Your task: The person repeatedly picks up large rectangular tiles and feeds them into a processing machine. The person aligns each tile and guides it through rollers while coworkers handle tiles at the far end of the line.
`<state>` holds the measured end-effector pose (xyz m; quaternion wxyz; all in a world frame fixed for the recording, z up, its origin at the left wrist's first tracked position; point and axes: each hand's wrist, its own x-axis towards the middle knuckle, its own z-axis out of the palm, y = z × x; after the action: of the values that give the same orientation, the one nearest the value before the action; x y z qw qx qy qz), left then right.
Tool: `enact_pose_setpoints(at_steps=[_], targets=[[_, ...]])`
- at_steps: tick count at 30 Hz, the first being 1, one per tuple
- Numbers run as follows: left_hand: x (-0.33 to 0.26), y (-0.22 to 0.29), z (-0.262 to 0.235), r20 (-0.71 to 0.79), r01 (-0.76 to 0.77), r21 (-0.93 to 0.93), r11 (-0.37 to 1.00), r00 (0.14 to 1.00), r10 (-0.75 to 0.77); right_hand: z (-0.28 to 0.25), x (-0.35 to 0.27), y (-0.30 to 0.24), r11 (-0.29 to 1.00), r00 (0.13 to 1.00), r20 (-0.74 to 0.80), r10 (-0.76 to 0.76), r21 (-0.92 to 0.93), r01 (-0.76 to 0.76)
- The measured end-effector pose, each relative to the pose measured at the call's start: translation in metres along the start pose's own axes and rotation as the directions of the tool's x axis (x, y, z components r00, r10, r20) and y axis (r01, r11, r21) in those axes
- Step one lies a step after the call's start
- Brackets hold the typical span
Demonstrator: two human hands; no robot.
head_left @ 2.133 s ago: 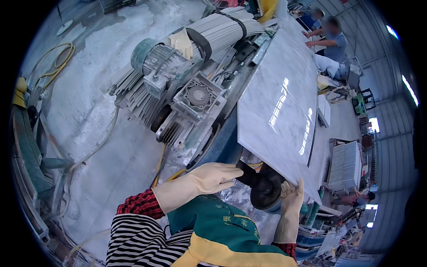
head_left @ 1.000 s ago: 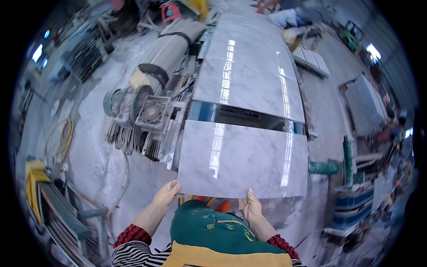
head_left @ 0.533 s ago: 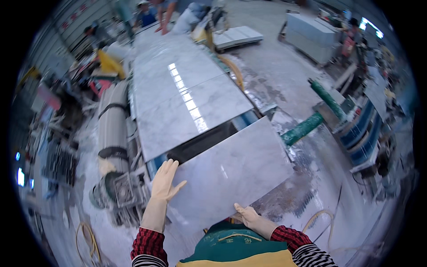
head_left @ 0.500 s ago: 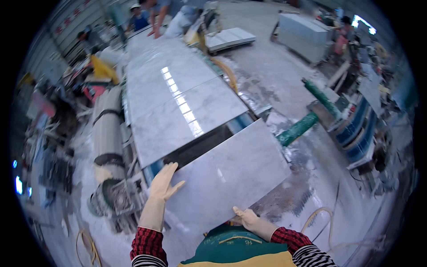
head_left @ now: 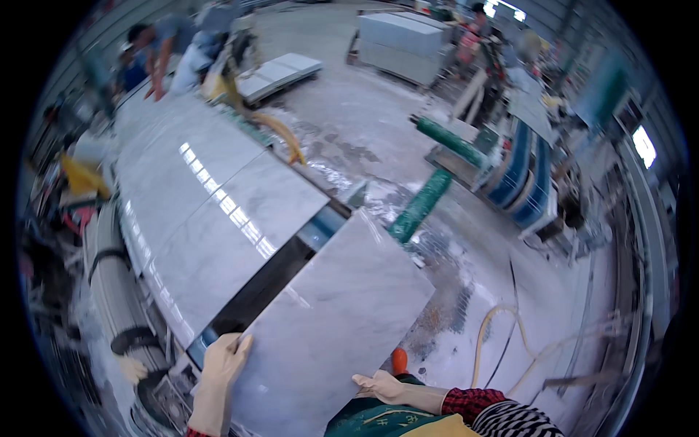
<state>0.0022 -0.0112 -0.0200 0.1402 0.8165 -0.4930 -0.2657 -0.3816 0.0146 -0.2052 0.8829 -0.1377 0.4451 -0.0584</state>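
Swung further right since before, the slab [head_left: 328, 320] is gripped by left hand [head_left: 222, 360] at its left edge, right hand [head_left: 380, 386] underneath.

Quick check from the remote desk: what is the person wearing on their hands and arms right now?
Both the left hand and the right hand wear thin, pale, close-fitting gloves. The right forearm shows a red plaid cuff over a black-and-white striped sleeve. Only a sliver of red shows at the left wrist. A green apron with yellow trim covers the chest.
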Motion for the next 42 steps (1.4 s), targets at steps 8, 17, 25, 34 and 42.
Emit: enact_pose_setpoints(at_steps=[8, 17, 25, 34, 42], targets=[[0.055, 0.131, -0.011, -0.139, -0.108, 0.071, 0.992, 0.983, 0.117, 0.005, -0.083, -0.131, 0.732, 0.741, -0.104, -0.663, -0.3, 0.612], [0.175, 0.396, 0.162, -0.052, -0.284, -0.191, 0.939, 0.959, 0.28, -0.248, -0.138, -0.304, 0.405, 0.313, -0.378, -0.871, -0.196, 0.893], [0.203, 0.577, 0.372, 0.19, -0.231, -0.101, 0.968, 0.95, 0.247, -0.44, -0.264, -0.384, 0.512, 0.267, -0.747, -0.609, -0.113, 0.852], [0.214, 0.642, 0.45, 0.308, -0.109, -0.126, 0.986, 0.941, 0.143, -0.527, -0.29, -0.403, 0.656, 0.319, -0.857, -0.406, -0.03, 0.754], [0.249, 0.613, 0.473, 0.452, 0.121, -0.393, 0.912, 0.889, 0.077, -0.518, -0.269, -0.306, 0.534, 0.666, -0.56, -0.493, 0.409, 0.74]])
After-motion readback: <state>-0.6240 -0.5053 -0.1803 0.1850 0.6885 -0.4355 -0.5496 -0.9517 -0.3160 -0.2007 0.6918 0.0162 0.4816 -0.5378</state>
